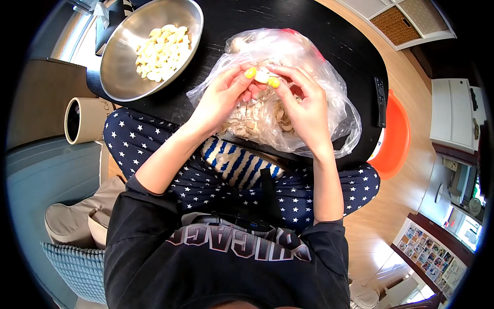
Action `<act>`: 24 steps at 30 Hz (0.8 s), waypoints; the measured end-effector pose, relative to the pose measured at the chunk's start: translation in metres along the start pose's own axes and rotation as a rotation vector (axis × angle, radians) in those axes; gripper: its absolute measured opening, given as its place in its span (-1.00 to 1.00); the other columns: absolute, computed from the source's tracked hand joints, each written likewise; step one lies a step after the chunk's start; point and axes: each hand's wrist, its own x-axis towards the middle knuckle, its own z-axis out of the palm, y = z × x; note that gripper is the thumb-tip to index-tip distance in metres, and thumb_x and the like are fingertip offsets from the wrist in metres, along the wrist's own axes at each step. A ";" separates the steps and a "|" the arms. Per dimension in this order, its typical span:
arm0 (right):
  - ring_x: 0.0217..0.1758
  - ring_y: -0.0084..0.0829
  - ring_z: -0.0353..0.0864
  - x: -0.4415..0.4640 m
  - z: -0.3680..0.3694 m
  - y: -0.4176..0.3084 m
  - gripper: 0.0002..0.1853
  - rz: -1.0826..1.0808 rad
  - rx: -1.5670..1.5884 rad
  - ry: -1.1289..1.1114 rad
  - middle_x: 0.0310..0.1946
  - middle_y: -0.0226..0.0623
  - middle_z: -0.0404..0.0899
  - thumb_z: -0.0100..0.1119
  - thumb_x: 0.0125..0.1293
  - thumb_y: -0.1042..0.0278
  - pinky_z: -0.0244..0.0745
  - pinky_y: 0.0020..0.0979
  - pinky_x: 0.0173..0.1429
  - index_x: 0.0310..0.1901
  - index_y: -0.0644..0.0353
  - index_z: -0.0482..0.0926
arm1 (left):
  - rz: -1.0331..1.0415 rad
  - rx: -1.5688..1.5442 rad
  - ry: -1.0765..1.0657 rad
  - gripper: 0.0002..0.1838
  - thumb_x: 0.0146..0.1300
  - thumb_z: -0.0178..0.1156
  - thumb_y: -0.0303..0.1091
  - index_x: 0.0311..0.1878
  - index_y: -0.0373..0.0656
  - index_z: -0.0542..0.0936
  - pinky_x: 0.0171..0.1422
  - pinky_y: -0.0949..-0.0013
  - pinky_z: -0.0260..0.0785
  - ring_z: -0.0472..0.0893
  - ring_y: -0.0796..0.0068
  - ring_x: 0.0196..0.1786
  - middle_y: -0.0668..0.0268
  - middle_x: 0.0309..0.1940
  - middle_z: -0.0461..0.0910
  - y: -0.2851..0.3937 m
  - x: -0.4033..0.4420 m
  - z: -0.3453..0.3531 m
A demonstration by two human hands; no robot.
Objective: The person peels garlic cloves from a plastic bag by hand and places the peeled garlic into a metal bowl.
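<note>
Between the thumb tips of both hands is a pale garlic clove (pixel 262 77), partly covered by the fingers. My left hand (pixel 221 99) pinches it from the left, fingers curled beneath. From the right, my right hand (pixel 307 105) grips the same clove with thumb and fingers. Both hands are closed, above a clear plastic bag (pixel 339 98) spread on the table. Dry, papery garlic skins (pixel 244 122) lie heaped in the bag under my hands. At upper left, a steel bowl (pixel 117 69) contains many peeled cloves (pixel 163 51).
The black table (pixel 339 26) carries a remote control (pixel 380 102) at its right edge. Beyond that edge shows an orange seat (pixel 396 139). A blue-and-white striped cloth item (pixel 242 164) rests on my lap. A beige cylindrical container (pixel 90 119) is at left.
</note>
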 end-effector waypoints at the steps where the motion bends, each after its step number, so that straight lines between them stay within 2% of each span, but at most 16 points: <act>1: -0.30 -0.61 0.53 0.000 0.001 -0.001 -0.79 0.020 0.017 -0.041 -0.21 -0.34 0.59 0.14 0.23 0.49 0.40 -0.59 -0.22 -0.10 0.23 0.59 | -0.001 -0.001 0.002 -0.74 0.43 -0.07 -0.30 0.00 -0.28 0.41 -0.15 0.64 0.25 0.35 0.73 -0.31 0.39 -0.29 0.47 -0.002 0.001 -0.002; 2: -0.30 -0.61 0.53 -0.001 0.002 0.001 -0.79 0.020 0.017 -0.043 -0.21 -0.34 0.59 0.14 0.23 0.49 0.40 -0.59 -0.22 -0.10 0.23 0.59 | 0.010 0.008 0.003 -0.74 0.42 -0.06 -0.30 0.02 -0.28 0.40 -0.16 0.64 0.25 0.35 0.72 -0.32 0.40 -0.29 0.47 -0.006 0.002 -0.006; 4: -0.51 -0.54 0.43 -0.001 0.008 0.005 -0.82 -0.034 0.065 0.030 -0.38 -0.30 0.56 0.21 0.14 0.49 0.35 -0.57 -0.36 -0.19 0.28 0.58 | 0.021 0.016 0.004 -0.74 0.41 -0.05 -0.31 0.03 -0.29 0.40 -0.16 0.64 0.25 0.35 0.72 -0.32 0.40 -0.28 0.47 -0.008 0.002 -0.008; 7: -0.54 -0.53 0.45 -0.004 0.012 0.003 -0.82 0.002 0.101 0.076 -0.39 -0.29 0.57 0.23 0.13 0.50 0.37 -0.56 -0.36 -0.21 0.29 0.58 | 0.012 -0.009 0.019 -0.72 0.38 0.01 -0.36 0.07 -0.29 0.39 -0.10 0.65 0.27 0.41 0.71 -0.23 0.37 -0.20 0.49 -0.007 0.000 -0.001; 9: -0.50 -0.51 0.48 -0.005 0.012 0.001 -0.84 -0.039 0.046 0.085 -0.38 -0.28 0.57 0.23 0.13 0.51 0.39 -0.54 -0.36 -0.22 0.29 0.59 | 0.074 0.004 0.117 -0.67 0.33 0.07 -0.42 0.11 -0.32 0.38 0.01 0.61 0.31 0.48 0.66 -0.09 0.32 -0.10 0.51 -0.006 -0.002 0.005; 12: -0.40 -0.45 0.52 -0.003 0.010 0.002 -0.87 -0.144 -0.062 0.108 -0.36 -0.27 0.58 0.22 0.12 0.52 0.43 -0.50 -0.33 -0.26 0.28 0.60 | 0.184 0.113 0.038 -0.67 0.30 0.09 -0.47 0.11 -0.35 0.40 0.10 0.55 0.33 0.49 0.61 0.00 0.28 -0.04 0.52 -0.005 0.000 0.001; 14: -0.36 -0.40 0.54 -0.001 0.008 0.004 -0.88 -0.206 -0.116 0.120 -0.35 -0.27 0.58 0.22 0.11 0.53 0.45 -0.47 -0.31 -0.27 0.27 0.61 | 0.188 0.206 0.052 -0.67 0.30 0.09 -0.47 0.11 -0.34 0.42 0.12 0.53 0.33 0.50 0.60 -0.01 0.28 -0.04 0.51 -0.006 -0.002 0.000; 16: -0.28 -0.34 0.54 0.002 0.007 0.007 -0.88 -0.361 -0.246 0.146 -0.33 -0.28 0.58 0.23 0.08 0.55 0.48 -0.43 -0.26 -0.30 0.27 0.62 | 0.194 0.298 0.064 -0.67 0.29 0.10 -0.48 0.11 -0.34 0.44 0.14 0.52 0.34 0.50 0.60 -0.02 0.29 -0.03 0.51 -0.007 -0.004 0.000; 19: -0.29 -0.31 0.55 0.002 0.007 0.005 -0.85 -0.427 -0.304 0.154 -0.34 -0.27 0.58 0.24 0.03 0.56 0.49 -0.40 -0.23 -0.30 0.29 0.62 | 0.188 0.457 0.094 -0.67 0.29 0.10 -0.45 0.12 -0.26 0.47 0.15 0.53 0.32 0.49 0.62 -0.02 0.33 -0.01 0.51 -0.009 -0.006 0.000; 21: -0.31 -0.31 0.55 0.001 0.008 0.005 -0.86 -0.419 -0.292 0.152 -0.36 -0.27 0.58 0.24 0.02 0.56 0.49 -0.39 -0.23 -0.31 0.29 0.61 | 0.407 0.631 0.138 -0.72 0.24 0.14 -0.46 0.04 -0.15 0.54 -0.02 0.55 0.41 0.57 0.62 -0.17 0.32 -0.19 0.61 -0.014 -0.005 -0.001; 24: -0.34 -0.31 0.55 -0.001 0.009 0.004 -0.86 -0.411 -0.277 0.151 -0.38 -0.27 0.58 0.25 0.00 0.57 0.49 -0.39 -0.25 -0.33 0.30 0.60 | 0.472 0.655 0.131 -0.73 0.23 0.13 -0.47 0.02 -0.16 0.54 -0.05 0.53 0.43 0.58 0.61 -0.19 0.28 -0.20 0.62 -0.015 -0.006 -0.001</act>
